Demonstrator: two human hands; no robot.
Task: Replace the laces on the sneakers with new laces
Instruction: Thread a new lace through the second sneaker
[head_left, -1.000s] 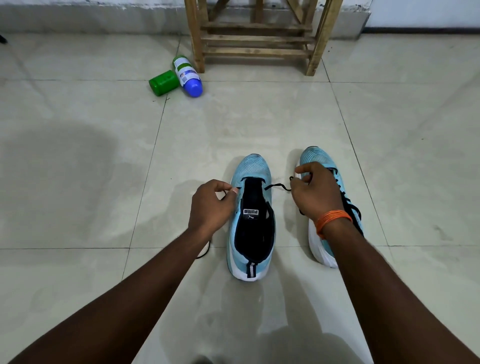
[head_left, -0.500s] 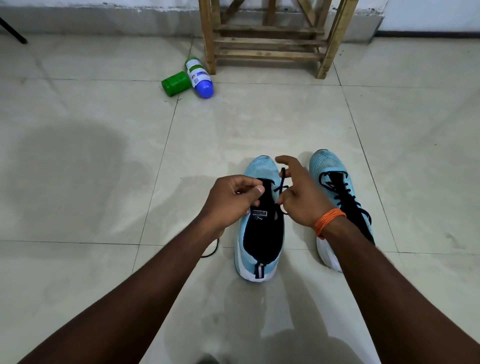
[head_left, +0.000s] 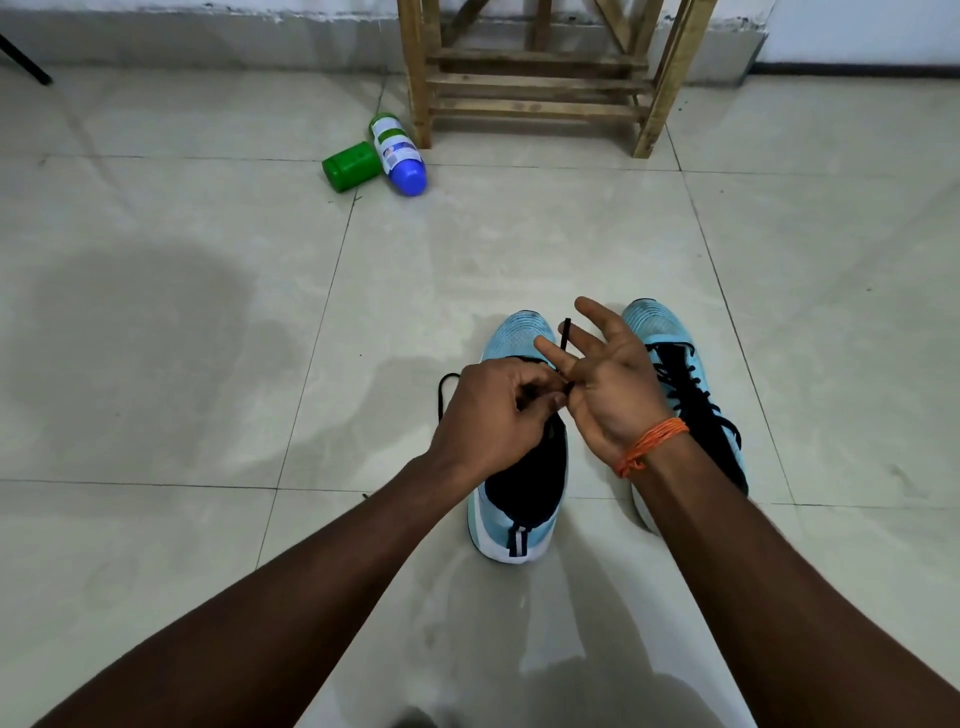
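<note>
Sneakers (head_left: 514, 525) in pale blue stand side by side on the tiled floor (head_left: 208, 364), toes toward a wooden stand (head_left: 535, 78) by the wall. The right sneaker (head_left: 691, 395) is laced in black; the left sneaker (head_left: 519, 338) lies mostly unlaced under both hands. The left hand (head_left: 493, 415) has its fingers curled, pinching the black lace (head_left: 566, 335) just above the shoe's throat. The right hand (head_left: 608, 384) is spread, palm up, fingers straight, with the lace end standing up between two of them. Two bottles, one blue (head_left: 400, 161) and one green (head_left: 352, 166), lie touching near the stand. An orange band (head_left: 652, 447) circles the right wrist
</note>
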